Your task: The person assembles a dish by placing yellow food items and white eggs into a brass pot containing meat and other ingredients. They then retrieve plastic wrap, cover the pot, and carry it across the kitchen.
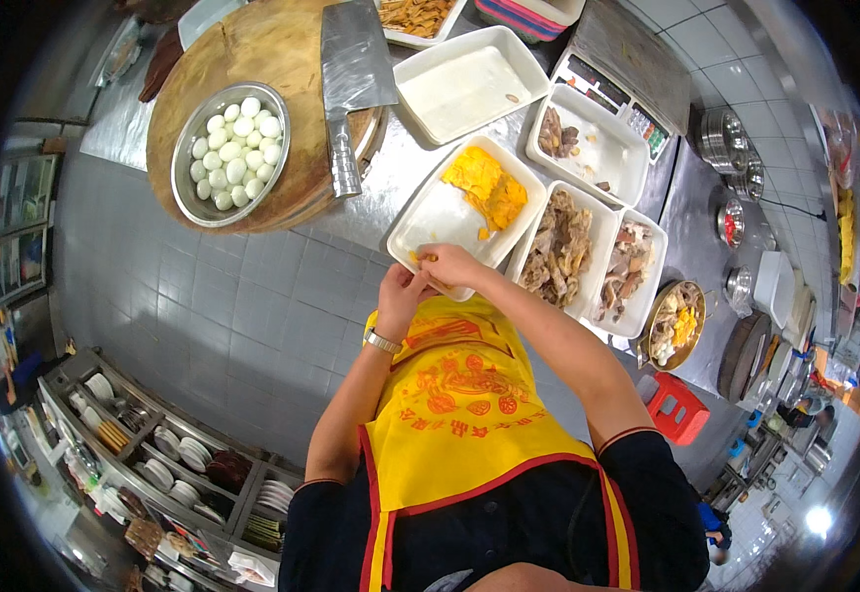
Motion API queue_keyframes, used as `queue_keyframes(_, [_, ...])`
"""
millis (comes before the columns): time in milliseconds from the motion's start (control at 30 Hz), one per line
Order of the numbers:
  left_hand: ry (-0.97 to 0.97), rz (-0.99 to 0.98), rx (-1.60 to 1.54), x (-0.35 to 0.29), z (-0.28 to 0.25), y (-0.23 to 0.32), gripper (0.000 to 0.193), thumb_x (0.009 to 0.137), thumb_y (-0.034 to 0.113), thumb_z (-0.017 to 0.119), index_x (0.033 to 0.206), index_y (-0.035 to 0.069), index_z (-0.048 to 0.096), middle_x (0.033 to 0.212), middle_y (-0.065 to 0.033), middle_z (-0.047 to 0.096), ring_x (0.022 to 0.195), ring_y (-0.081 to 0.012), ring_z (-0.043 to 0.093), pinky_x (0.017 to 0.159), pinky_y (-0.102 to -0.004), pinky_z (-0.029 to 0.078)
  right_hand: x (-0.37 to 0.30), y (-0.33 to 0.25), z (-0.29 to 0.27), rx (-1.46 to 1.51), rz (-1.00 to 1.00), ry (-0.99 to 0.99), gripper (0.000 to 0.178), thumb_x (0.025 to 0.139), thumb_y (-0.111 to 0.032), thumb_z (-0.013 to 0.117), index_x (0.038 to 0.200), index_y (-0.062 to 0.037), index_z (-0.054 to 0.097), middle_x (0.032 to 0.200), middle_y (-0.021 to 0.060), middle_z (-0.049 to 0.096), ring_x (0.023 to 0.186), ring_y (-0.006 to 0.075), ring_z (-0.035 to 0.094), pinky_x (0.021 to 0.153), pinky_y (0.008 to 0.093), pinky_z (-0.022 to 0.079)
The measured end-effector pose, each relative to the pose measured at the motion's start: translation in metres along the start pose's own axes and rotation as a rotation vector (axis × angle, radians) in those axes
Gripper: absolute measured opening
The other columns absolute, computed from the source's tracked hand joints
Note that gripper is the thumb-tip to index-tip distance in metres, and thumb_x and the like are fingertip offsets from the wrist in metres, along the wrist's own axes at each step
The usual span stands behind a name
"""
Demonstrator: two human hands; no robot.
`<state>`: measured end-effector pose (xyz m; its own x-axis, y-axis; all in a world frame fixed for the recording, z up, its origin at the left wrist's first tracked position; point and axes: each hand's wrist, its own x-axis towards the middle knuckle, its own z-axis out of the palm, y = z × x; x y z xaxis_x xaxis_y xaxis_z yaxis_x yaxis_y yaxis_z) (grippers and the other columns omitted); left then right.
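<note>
Both my hands meet at the near edge of a white tray [405, 229] that holds folded yellow sheets of food [486, 185], which look like cooked egg. My left hand [404, 292], with a metal watch at the wrist, has its fingers pinched together just outside the rim. Over the rim, my right hand [451, 266] is closed too, its fingertips close to the left ones. Small yellow bits show beside the fingertips. Whatever lies between the fingers is too small and covered to name.
On a round chopping block [188, 109] sit a steel bowl [175, 176] of peeled eggs and a cleaver [356, 59]. White trays of cooked meat [558, 247] stand to the right, near a pan [691, 350] of mixed food. A red stool [678, 409] is below the counter.
</note>
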<state>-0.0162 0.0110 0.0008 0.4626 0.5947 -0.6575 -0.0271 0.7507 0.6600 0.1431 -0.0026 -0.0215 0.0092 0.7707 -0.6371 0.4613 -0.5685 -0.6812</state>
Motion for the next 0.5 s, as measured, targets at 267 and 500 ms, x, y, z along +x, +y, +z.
queue_keyframes(267, [-0.007, -0.082, -0.012, -0.015, 0.002, 0.018, 0.025, 0.100, 0.019, 0.054, 0.115, 0.000, 0.053, 0.107, -0.0113, 0.064, 0.099, -0.0211, 0.066, 0.086, -0.0372, 0.057, 0.008, 0.008, -0.016, 0.770, 0.159, -0.207, 0.032, 0.086, -0.024, 0.063, 0.108, -0.0008, 0.066, 0.096, 0.0121, 0.070, 0.086, 0.0264, 0.068, 0.075, 0.0384, 0.056])
queue_keyframes(500, [0.087, -0.079, -0.092, -0.029, -0.018, 0.015, 0.029, 0.097, 0.029, 0.056, 0.117, 0.009, 0.055, 0.102, -0.0088, 0.065, 0.095, -0.0230, 0.063, 0.088, -0.0492, 0.054, -0.003, 0.007, -0.051, 1.325, 0.174, -0.286, 0.024, 0.086, -0.030, 0.067, 0.101, -0.0112, 0.064, 0.088, 0.0046, 0.067, 0.072, 0.0184, 0.066, 0.057, 0.0335, 0.053])
